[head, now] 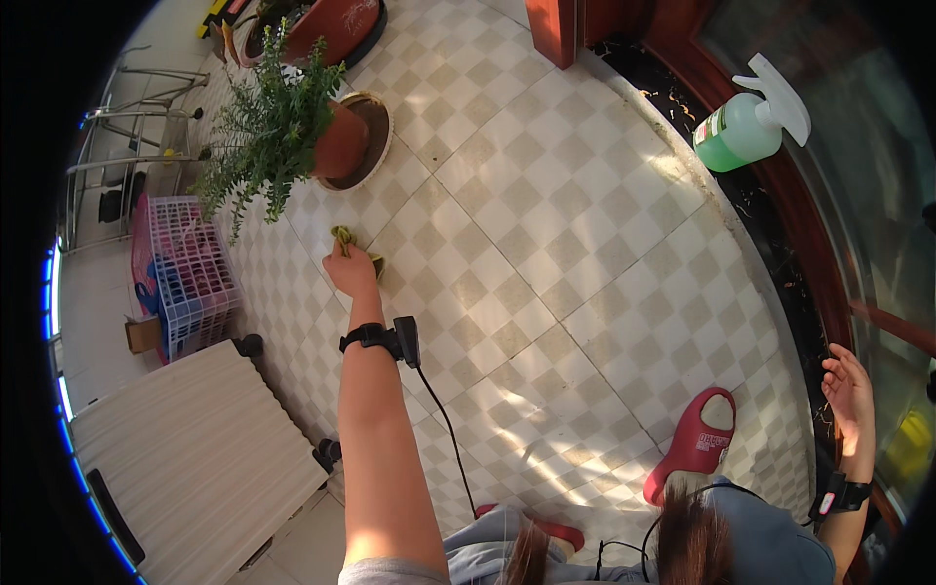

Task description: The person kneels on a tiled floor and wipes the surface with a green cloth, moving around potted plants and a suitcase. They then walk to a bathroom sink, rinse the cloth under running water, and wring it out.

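My left hand [352, 272] reaches out over the checkered tile floor [504, 241], its fingers closed around a crumpled olive-green cloth [342, 234]. Part of the cloth hangs out on the hand's right side; whether it touches the floor is unclear. Beyond this hand, a leafy green plant [274, 124] grows in a brown pot [341, 140] set in a round saucer [387, 146]. At the right, my right hand [848, 384] is empty with loosely curled, parted fingers, close to the glass door. A clear spray bottle [738, 131] with green liquid and a white trigger head stands by the door's dark sill.
A red-framed glass door [790, 241] curves along the right. To the left are a white plastic basket [194, 270], a pale ribbed suitcase [197, 453] and a metal rack [139, 113]. A larger red-brown planter [329, 33] stands farther off. My feet wear red slippers [691, 450].
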`<action>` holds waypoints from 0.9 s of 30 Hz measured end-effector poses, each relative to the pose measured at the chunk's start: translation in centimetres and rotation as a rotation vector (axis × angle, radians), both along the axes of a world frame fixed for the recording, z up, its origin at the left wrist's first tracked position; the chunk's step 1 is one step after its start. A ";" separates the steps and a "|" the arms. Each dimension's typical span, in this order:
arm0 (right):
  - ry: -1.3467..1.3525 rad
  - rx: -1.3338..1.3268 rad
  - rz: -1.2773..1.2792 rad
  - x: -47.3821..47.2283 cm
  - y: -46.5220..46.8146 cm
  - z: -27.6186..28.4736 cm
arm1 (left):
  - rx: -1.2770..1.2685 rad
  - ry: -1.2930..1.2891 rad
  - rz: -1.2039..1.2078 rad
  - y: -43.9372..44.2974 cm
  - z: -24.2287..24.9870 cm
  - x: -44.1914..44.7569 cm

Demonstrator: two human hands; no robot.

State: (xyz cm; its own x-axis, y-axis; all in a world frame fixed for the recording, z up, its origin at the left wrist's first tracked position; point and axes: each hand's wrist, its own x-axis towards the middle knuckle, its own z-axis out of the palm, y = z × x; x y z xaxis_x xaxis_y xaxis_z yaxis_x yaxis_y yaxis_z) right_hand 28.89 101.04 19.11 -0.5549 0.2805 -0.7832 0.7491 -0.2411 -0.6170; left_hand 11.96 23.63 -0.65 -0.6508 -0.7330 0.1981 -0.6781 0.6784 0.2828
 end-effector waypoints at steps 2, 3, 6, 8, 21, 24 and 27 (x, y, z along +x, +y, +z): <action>-0.032 0.027 -0.004 0.6 0.7 0.5 | -0.019 0.053 -0.263 3.3 -0.7 -4.8; -0.044 0.029 0.006 0.8 0.8 0.8 | -0.019 0.103 -0.378 6.2 -1.1 -7.2; -0.045 0.009 0.030 0.5 0.3 1.4 | 0.171 0.170 -0.619 17.4 -1.2 -13.1; -0.002 -0.023 0.053 -0.2 -0.3 1.5 | 0.190 0.226 -0.729 25.3 -0.6 -14.5; -0.013 -0.067 0.181 -3.7 -3.6 0.6 | 0.405 -0.001 -1.346 49.2 1.5 3.5; -0.004 -0.074 0.220 -4.4 -3.9 0.4 | 0.480 0.014 -1.527 49.2 1.4 6.2; -0.004 -0.053 0.234 -4.8 -4.3 0.5 | 0.534 -0.062 -1.690 48.1 1.6 9.2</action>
